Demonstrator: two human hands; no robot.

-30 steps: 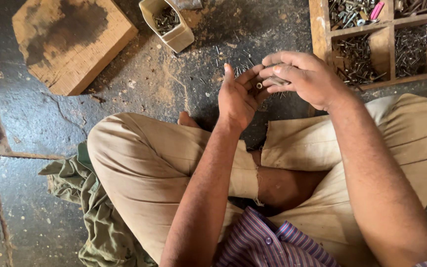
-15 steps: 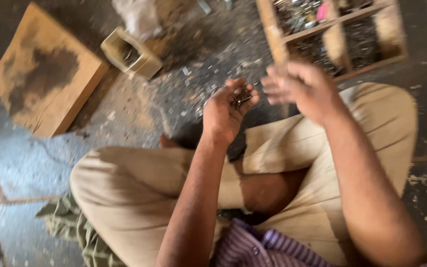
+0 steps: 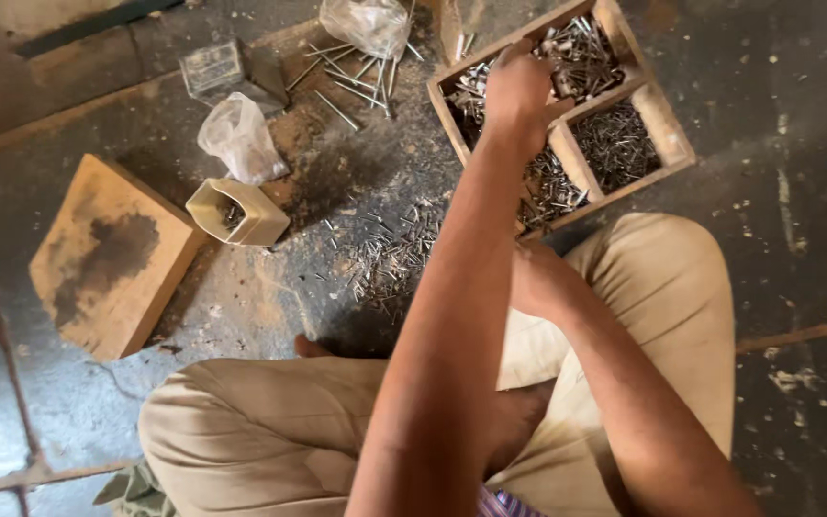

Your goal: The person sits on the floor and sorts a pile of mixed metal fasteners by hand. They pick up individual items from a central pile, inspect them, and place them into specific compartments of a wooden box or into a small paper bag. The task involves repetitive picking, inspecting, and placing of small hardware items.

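I sit cross-legged on a dusty floor. My left hand (image 3: pixel 519 91) reaches forward over a wooden tray (image 3: pixel 670 129) split into compartments full of nails. Its fingers curl down into the far-left compartment, and I see only the back of the hand, so what it grips is hidden. My right hand (image 3: pixel 540 280) stays low by my right knee, next to the tray's near edge. My left forearm covers most of it. A loose heap of small nails (image 3: pixel 390 254) lies on the floor just left of my left arm.
A worn wooden block (image 3: pixel 107 254) lies at the left, with a small cream open box (image 3: pixel 236 211) beside it. Two crumpled plastic bags (image 3: pixel 241 139) (image 3: pixel 370 24), a clear plastic case (image 3: pixel 212 67) and several long nails (image 3: pixel 346 72) lie farther back.
My hands were together above my lap, handling small metal pieces. They have parted: the left arm has stretched forward to the tray and the right has dropped to my knee. The view has tilted forward.
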